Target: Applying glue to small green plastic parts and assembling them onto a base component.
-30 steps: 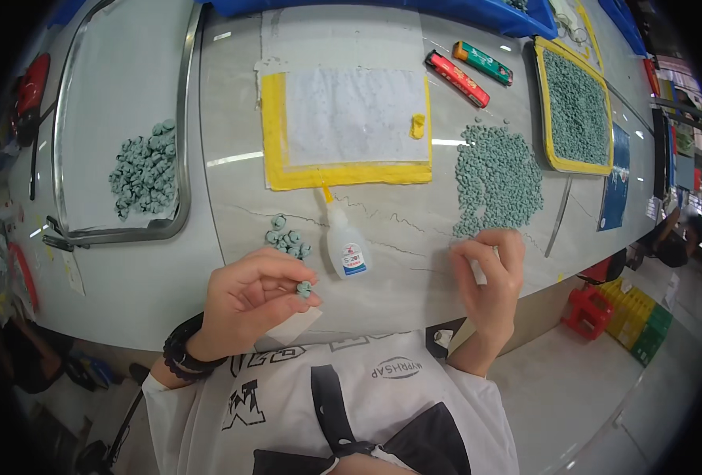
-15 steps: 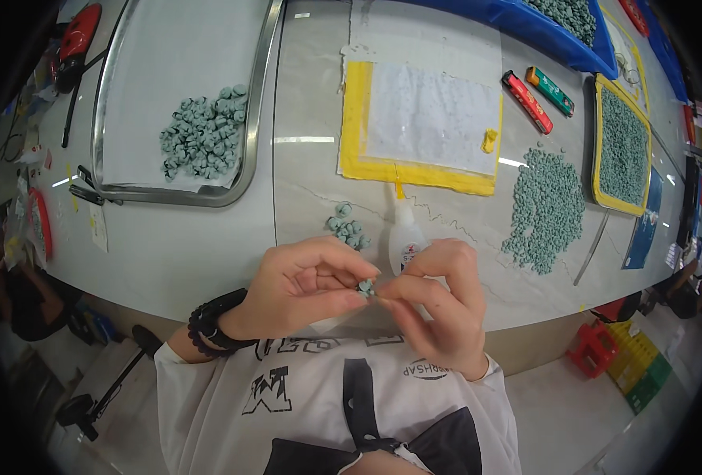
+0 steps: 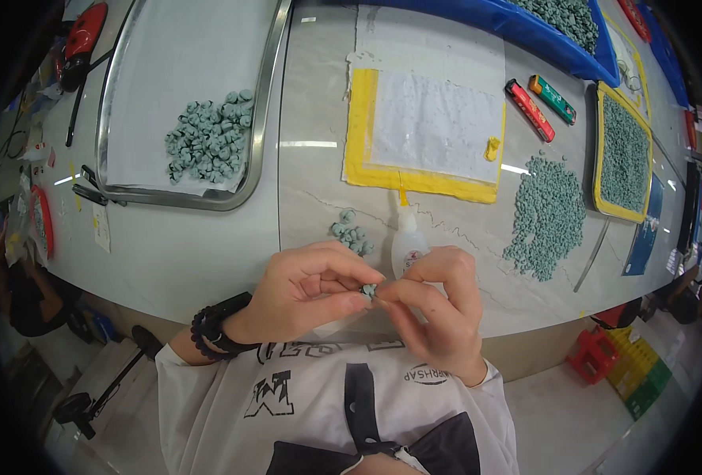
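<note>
My left hand (image 3: 310, 286) pinches a small grey-green flower-like piece (image 3: 368, 291) between thumb and fingertips. From the other side my right hand (image 3: 443, 305) meets it, thumb and forefinger pressed together at the piece's edge. Whatever lies between those right fingertips is too small to make out. Just beyond my hands stands or lies a white squeeze bottle (image 3: 406, 239) with a yellow tip, its lower part hidden by my right hand. To its left is a little group of similar grey-green pieces (image 3: 352, 234).
A metal tray (image 3: 232, 202) with a heap of pieces is at left. Loose tiny grey-green bits (image 3: 547, 218) spread at right, near a yellow-rimmed tray (image 3: 599, 166). Ahead lie a yellow-edged white sheet (image 3: 438, 127), a red cutter (image 3: 530, 111), a green cutter (image 3: 553, 100) and a blue bin (image 3: 557, 51).
The whole view has shifted slightly, so the table things sit a little lower in the picture. Both hands keep nearly the same pose around the small piece.
</note>
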Demonstrator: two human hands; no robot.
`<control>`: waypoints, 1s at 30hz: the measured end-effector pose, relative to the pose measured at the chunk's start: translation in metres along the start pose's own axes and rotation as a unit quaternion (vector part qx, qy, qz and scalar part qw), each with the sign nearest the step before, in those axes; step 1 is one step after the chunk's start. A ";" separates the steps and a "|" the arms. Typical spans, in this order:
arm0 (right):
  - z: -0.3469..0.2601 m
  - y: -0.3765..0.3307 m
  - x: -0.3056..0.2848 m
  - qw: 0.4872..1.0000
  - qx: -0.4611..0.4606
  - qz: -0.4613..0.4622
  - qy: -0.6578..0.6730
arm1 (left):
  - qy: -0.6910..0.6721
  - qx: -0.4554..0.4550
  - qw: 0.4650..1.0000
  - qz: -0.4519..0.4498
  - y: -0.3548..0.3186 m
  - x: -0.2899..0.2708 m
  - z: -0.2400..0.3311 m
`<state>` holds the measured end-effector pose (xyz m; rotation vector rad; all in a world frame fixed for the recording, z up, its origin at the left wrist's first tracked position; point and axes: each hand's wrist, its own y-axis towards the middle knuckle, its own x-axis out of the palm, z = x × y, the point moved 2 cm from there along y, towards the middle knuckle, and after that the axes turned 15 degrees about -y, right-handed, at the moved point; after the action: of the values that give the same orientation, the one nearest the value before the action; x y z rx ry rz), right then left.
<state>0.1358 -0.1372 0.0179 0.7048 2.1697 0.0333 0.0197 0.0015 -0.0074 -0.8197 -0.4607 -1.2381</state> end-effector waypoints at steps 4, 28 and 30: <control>-0.002 -0.004 0.002 1.000 0.008 0.008 -0.023 | 0.020 -0.002 1.000 0.013 -0.001 0.000 -0.001; -0.004 -0.005 0.002 0.999 0.017 0.024 -0.019 | 0.004 -0.010 1.000 0.015 -0.001 0.000 0.000; -0.004 -0.005 0.002 0.999 0.010 0.020 -0.024 | 0.003 -0.014 1.000 0.021 -0.001 0.001 0.000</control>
<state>0.1295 -0.1399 0.0179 0.7536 2.1120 0.0147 0.0192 0.0008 -0.0065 -0.8456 -0.4197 -1.2104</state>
